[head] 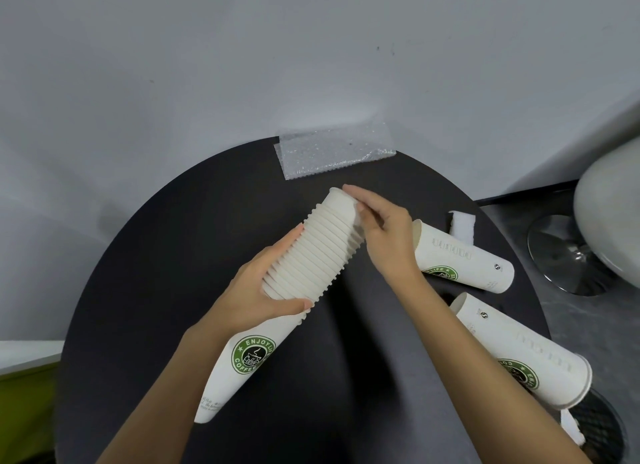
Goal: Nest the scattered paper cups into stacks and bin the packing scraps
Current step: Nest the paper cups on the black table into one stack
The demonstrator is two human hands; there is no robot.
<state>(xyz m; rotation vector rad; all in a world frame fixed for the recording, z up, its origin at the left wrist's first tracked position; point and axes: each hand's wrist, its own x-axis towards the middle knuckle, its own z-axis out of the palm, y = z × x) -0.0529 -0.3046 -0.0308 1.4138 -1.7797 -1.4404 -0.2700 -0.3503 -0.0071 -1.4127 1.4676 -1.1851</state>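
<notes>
Holding a long cup stack above the surface: risks and free room

On the left, the round dark surface [156, 273] has much bare room, and its edge curves away toward the wall. The left hand [256, 290] has its grip clamped around the middle of the stack [311, 255]. The stack is tilted, base toward the person and mouth away. The base end hangs free below the hand, so I judge that a loose grip can let the lowest cups slide off and drop. Behind, at the far edge, lies the bubble wrap [332, 151], partly past the edge as it seems. A push from the stack's top can send it to the floor instead of the bin. The right hand [384, 235] closes its grip on the top cup [341, 203], with fingers curled on its wall. If this cup is pressed in crooked or too hard, the rim can crush or the cups can jam.

To the right the room is tight. One lying cup [464, 259] is just beside the right wrist, and a foam scrap [462, 226] sits near the edge behind it. A second lying cup [519, 352] lies beside the right forearm, its rim apparently over the edge, above the mesh bin [602, 425]. A sweep of the elbow can roll either cup off, and the second may fall in with the scraps. A chair base [568, 255] stands on the floor farther right.
</notes>
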